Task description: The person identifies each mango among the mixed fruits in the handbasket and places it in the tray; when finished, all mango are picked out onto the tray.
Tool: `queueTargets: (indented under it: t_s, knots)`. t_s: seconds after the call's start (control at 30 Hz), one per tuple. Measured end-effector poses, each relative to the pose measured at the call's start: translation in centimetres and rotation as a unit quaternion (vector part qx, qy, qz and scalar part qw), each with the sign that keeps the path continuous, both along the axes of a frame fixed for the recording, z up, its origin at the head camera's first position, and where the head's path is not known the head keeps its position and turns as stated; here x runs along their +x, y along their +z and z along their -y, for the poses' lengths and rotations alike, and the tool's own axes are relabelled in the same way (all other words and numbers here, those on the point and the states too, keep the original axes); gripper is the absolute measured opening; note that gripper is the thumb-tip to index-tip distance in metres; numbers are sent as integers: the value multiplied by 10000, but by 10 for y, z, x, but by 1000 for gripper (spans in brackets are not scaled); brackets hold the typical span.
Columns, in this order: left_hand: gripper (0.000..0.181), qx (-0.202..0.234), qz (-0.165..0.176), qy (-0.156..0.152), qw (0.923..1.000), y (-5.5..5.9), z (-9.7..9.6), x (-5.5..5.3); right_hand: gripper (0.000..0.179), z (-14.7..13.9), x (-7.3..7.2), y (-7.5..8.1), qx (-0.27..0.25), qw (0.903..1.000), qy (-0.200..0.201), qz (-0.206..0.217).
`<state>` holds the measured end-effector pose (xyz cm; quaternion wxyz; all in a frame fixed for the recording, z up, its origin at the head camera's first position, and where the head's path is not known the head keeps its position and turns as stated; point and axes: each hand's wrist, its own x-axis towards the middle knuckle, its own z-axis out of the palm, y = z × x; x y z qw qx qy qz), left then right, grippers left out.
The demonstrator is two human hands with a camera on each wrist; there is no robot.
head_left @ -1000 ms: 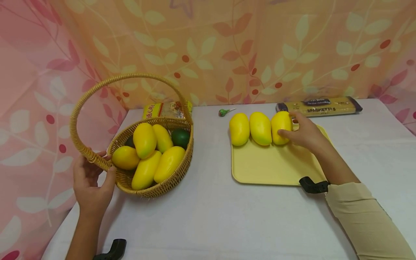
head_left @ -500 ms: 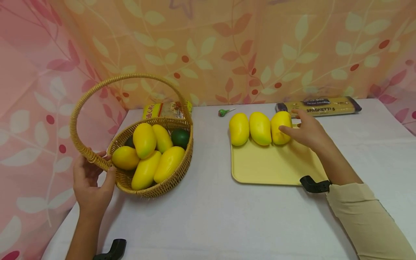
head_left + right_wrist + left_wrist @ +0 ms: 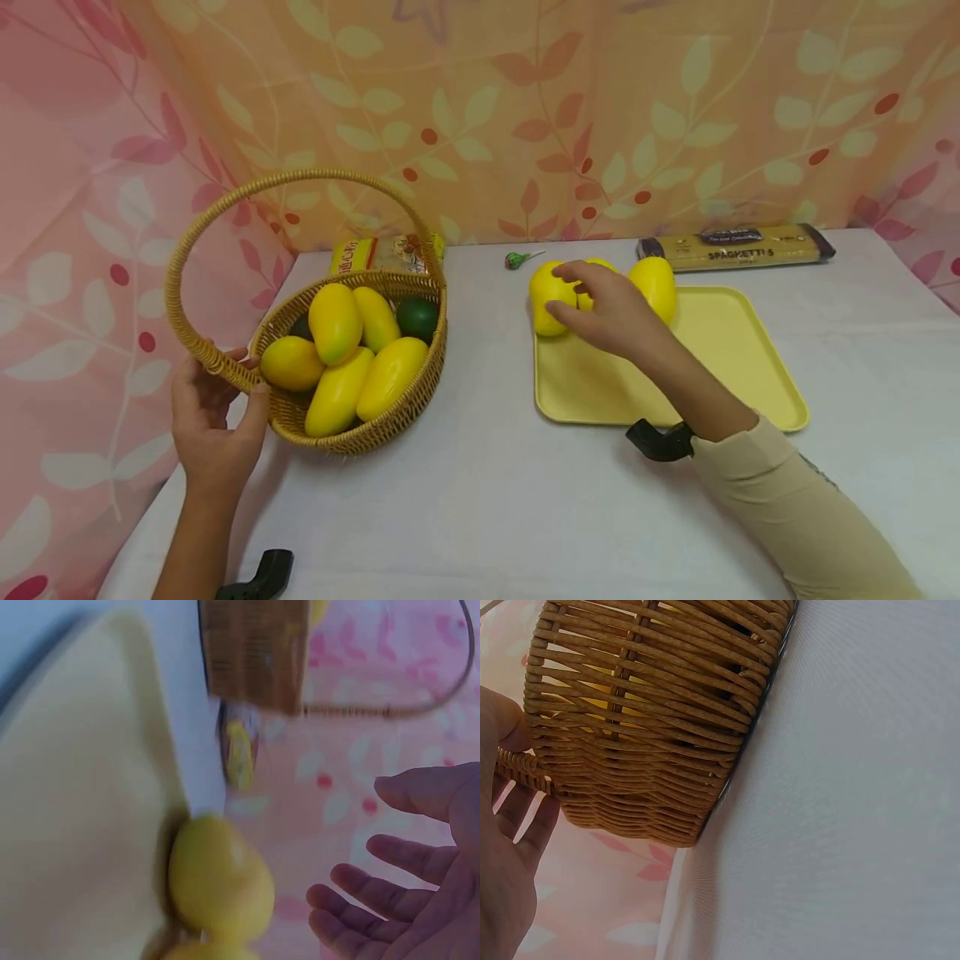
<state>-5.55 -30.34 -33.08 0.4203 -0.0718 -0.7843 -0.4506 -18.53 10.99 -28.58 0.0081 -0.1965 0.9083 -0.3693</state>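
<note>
My left hand (image 3: 217, 421) grips the left side of a wicker basket (image 3: 375, 433) where the arched handle joins the rim; in the left wrist view the thumb and fingers lie on either side of that joint. Several yellow mangoes (image 3: 335, 325) and a dark green round fruit (image 3: 417, 319) fill the basket. To the right, a yellow tray (image 3: 720, 350) has three mangoes in a row along its far edge: a left one (image 3: 551, 287), a middle one mostly hidden, and a right one (image 3: 657, 283). Over them hovers my right hand (image 3: 615, 315), fingers spread, holding nothing.
Behind the basket lies a yellow-labelled food packet (image 3: 390, 254). A green-wrapped lollipop (image 3: 514, 260) is near the back edge, left of the tray. A spaghetti pack (image 3: 742, 247) lies behind the tray. Patterned cloth hangs at the back and sides.
My right hand has let go of the right mango and moved left over the middle and left ones. The left hand and basket have stayed in place.
</note>
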Motion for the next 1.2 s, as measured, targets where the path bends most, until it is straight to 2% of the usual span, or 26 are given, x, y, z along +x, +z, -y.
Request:
queueTargets:
  t_s: [0.17, 0.3, 0.6, 0.73, 0.93, 1.07, 1.2]
  knots:
    - [68, 47, 33, 8, 10000, -1, 1, -1, 48, 50, 4, 1, -445, 9963, 727, -116]
    - [68, 58, 92, 39, 9999, -2, 3, -2, 45, 89, 3, 0, -674, 9911, 1116, -286]
    - [69, 30, 72, 36, 10000, -3, 6, -2, 46, 174, -4, 2, -521, 9836, 1693, -327]
    - [69, 30, 12, -15, 10000, -3, 6, -1, 60, 209, -3, 0, -58, 9858, 1646, -323]
    - [69, 2, -51, -80, 10000, -11, 12, -6, 83, 244, 2, -1, 595, 9914, 1166, -5]
    - [70, 6, -23, -72, 10000, -14, 14, -6, 82, 254, 1, -1, 753, 9933, 874, 19]
    - [71, 13, 3, -65, 10000, -10, 10, -5, 77, 255, 0, -3, 598, 9940, 903, 129]
